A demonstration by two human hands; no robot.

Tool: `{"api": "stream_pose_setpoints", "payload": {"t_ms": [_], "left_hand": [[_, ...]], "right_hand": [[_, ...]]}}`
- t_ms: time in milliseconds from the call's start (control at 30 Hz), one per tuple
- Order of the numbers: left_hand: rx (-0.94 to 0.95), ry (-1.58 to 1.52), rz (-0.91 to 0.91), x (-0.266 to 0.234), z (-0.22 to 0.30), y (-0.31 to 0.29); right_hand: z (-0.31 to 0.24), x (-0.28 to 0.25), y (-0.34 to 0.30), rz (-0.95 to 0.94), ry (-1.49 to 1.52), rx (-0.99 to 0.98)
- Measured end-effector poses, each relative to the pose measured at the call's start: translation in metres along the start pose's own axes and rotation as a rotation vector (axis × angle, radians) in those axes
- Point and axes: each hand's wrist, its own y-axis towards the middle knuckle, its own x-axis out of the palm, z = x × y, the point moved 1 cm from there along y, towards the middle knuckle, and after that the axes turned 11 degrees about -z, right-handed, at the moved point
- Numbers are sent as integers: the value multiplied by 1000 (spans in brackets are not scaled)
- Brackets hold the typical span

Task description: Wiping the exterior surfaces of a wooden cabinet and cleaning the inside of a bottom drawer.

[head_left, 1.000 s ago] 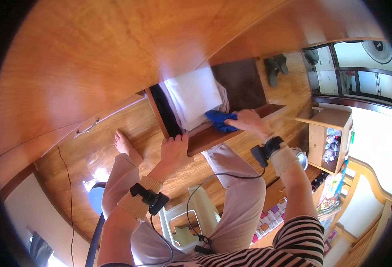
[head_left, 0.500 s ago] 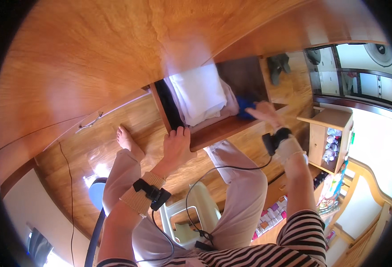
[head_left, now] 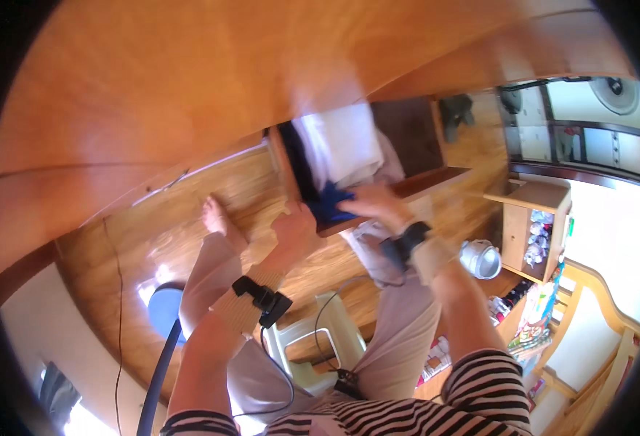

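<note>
A pulled-out wooden drawer (head_left: 414,182) juts from under the brown desk. My left hand (head_left: 294,231) is curled over the drawer's front left corner. Inside the drawer lies a folded white cloth (head_left: 345,142), with a paler pinkish piece of fabric beneath it. My right hand (head_left: 381,206), somewhat blurred, reaches over the front board and grips a dark blue cloth (head_left: 328,203) in the front left part of the drawer, close to my left hand. Its fingertips are partly hidden in the blue fabric.
The wooden desk top (head_left: 189,80) overhangs the drawer's back. A cream plastic stool (head_left: 320,338) stands below me, and a blue round seat (head_left: 166,312) at the left. To the right are a metal pot (head_left: 480,259), a small wooden cabinet (head_left: 520,232) and dark shoes (head_left: 456,116).
My right hand has moved left along the drawer front, bringing the blue cloth from the right of the white cloth to the front left corner. My left hand stays on the drawer's edge.
</note>
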Motion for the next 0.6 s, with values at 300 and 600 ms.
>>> {"api": "stream_pose_setpoints", "payload": {"t_ms": [300,600], "left_hand": [[-56,-449,-225,-10,-73,-13],[271,-822,-836,42,-64,-15]], "right_hand": [[37,0,4,177,-171,107],[-83,59,14,194,-120,-205]]}}
